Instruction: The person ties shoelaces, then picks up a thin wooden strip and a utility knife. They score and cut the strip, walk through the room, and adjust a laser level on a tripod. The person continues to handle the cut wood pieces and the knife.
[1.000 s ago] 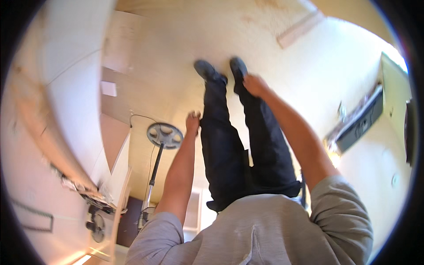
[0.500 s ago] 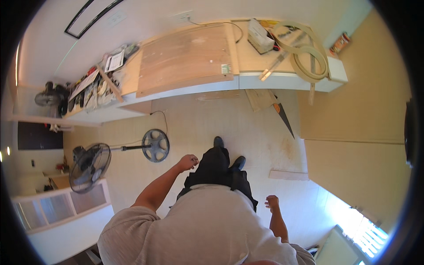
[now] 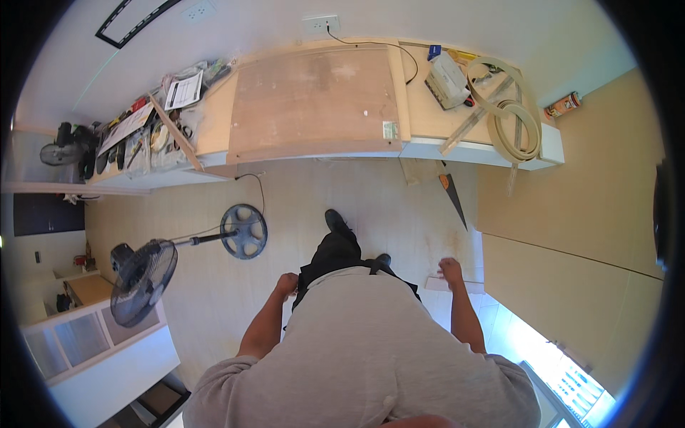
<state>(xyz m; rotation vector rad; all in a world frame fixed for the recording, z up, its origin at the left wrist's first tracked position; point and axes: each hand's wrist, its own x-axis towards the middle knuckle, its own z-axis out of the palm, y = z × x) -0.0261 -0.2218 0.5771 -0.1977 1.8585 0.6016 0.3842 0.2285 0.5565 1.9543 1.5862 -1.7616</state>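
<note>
My left hand [image 3: 287, 284] hangs curled beside my dark trousers [image 3: 330, 253]; whatever may be in its fingers is hidden. My right hand [image 3: 449, 269] is out at my right side, fingers loosely bent and apart, holding nothing visible. A standing fan [image 3: 143, 282] with a black base [image 3: 244, 232] is to my left. Ahead, a long pale bench [image 3: 428, 132] carries a wooden panel [image 3: 310, 107], a white box [image 3: 446, 82], coiled beige edging [image 3: 514, 146] and, at its left, tools and papers [image 3: 146, 125]. A handsaw [image 3: 453, 196] lies on the floor below it.
Tall beige cabinets [image 3: 571, 214] stand at the right, with a cylindrical tube [image 3: 562, 105] near the bench's end. A cord runs from a wall socket [image 3: 321, 25]. A partition with glazed panels [image 3: 78, 342] is at lower left, and a loose board [image 3: 435, 284] lies behind my right hand.
My view has swung up from my legs to the bench. My feet have shifted in a step, and my hands have come away from my legs toward my sides.
</note>
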